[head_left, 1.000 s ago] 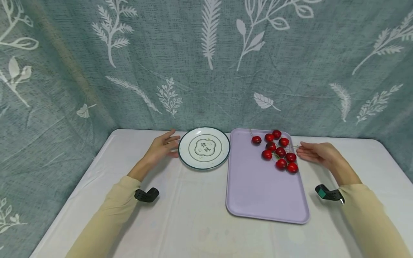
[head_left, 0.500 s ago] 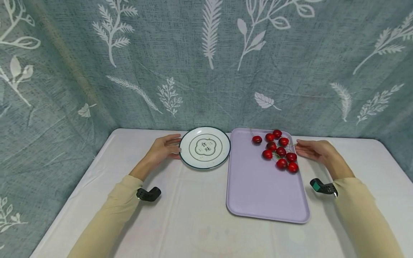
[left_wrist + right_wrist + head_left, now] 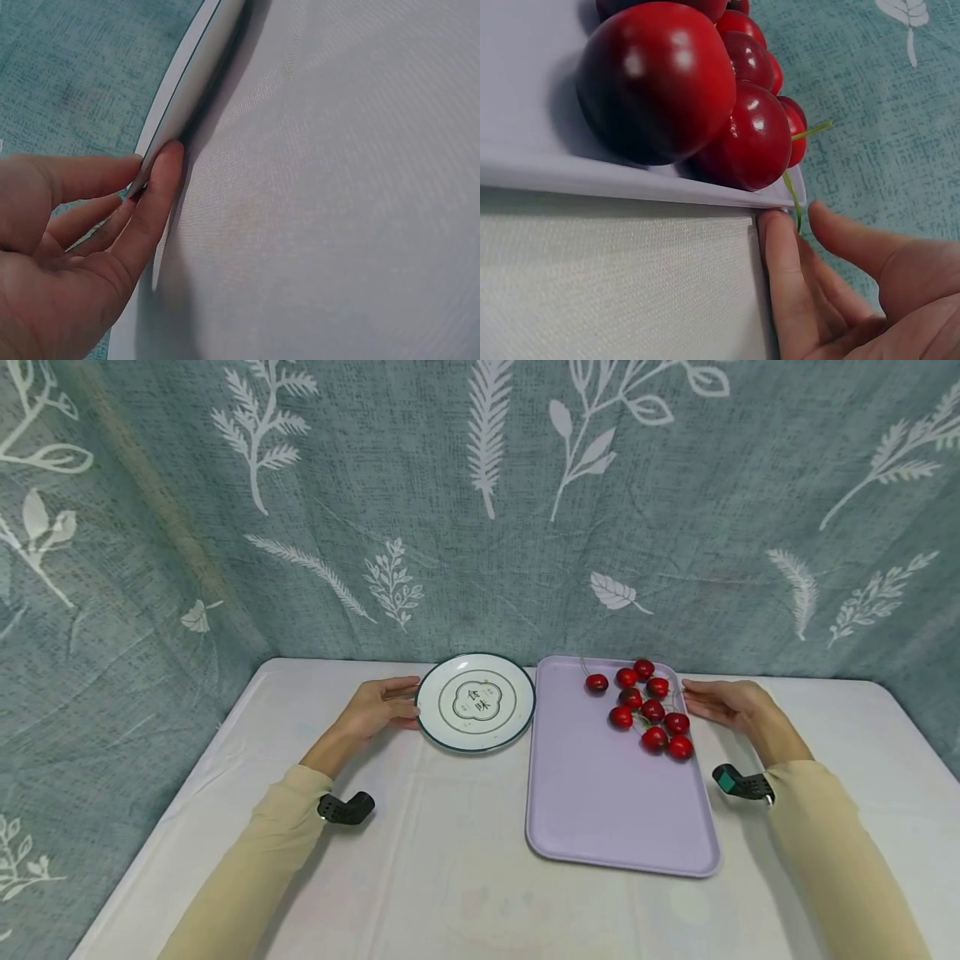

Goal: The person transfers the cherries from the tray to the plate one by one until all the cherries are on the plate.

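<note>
In the head view, my left hand [image 3: 375, 710] is at the left side of a white plate [image 3: 476, 739] with a dark rim and printed characters. The left wrist view shows thumb and fingers on either side of the plate's edge [image 3: 196, 79], pinching it. My right hand [image 3: 723, 702] is beside the right edge of a lilac tray [image 3: 615, 810]. Up close, fingertips [image 3: 776, 225] touch under the tray's rim [image 3: 630, 181], while the thumb stands apart from it. Several red cherries [image 3: 652, 711], some with green stems, lie in the tray's upper right part.
A white cloth [image 3: 442, 843] covers the table. Behind and to the left hangs a green-blue curtain [image 3: 435, 468] with white leaf prints. The plate lies close to the tray's left edge. Black devices sit on both wrists [image 3: 347, 808].
My left hand has moved right to the plate's rim and closed on it. My right hand has moved left against the tray's edge. Plate, tray and cherries look nearly unmoved.
</note>
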Tool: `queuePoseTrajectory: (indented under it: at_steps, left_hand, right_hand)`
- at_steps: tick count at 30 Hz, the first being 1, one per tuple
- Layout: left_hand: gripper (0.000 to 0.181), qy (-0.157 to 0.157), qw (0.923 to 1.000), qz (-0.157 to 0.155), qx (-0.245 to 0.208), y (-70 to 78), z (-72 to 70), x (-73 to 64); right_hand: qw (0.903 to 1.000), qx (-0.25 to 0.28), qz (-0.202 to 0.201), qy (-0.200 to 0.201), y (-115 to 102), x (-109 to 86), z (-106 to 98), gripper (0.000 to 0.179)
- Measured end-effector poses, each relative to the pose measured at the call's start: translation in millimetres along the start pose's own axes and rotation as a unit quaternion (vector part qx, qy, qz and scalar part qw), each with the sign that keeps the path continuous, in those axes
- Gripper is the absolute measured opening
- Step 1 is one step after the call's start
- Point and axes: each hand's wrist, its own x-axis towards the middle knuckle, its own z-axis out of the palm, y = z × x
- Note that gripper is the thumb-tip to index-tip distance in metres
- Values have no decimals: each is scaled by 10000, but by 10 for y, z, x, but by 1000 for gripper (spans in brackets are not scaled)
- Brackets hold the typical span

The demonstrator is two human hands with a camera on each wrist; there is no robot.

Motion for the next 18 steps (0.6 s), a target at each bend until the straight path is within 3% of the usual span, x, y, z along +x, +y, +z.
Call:
queuePoseTrajectory:
  at_steps: [12,18]
  left_hand:
    - [70,69,10000,-49,27,25,12,5]
    - [70,71,10000,-40,24,26,-3,-3]
  right_hand:
    - [9984,-154,-229,496,-17,-7,61,34]
    - [9986,121,-347,379,-48,-56,75,32]
